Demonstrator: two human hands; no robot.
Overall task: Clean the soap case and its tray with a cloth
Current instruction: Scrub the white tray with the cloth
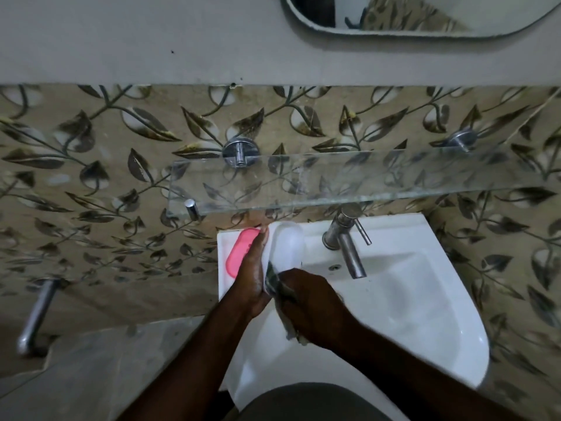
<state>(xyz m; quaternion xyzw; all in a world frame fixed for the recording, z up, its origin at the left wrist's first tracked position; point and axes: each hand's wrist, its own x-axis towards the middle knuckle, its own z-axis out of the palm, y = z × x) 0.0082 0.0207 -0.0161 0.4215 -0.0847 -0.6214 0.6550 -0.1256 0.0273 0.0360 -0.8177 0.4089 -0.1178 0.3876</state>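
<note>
A white oval soap case [287, 246] stands tilted at the back left corner of the white sink [425, 299]. My left hand [252, 268] lies with straight fingers along the case's left side and steadies it. My right hand [312, 305] grips a crumpled grey cloth [273, 279] and presses it against the case's lower end. A pink oval piece [238, 253], either the tray or a soap, lies flat on the sink's left rim, partly hidden behind my left hand.
A steel tap [346, 238] rises at the back of the sink, just right of the case. A glass shelf [364, 180] juts out over the case and tap. A steel bar [36, 314] is on the left wall. A mirror [425, 13] hangs above.
</note>
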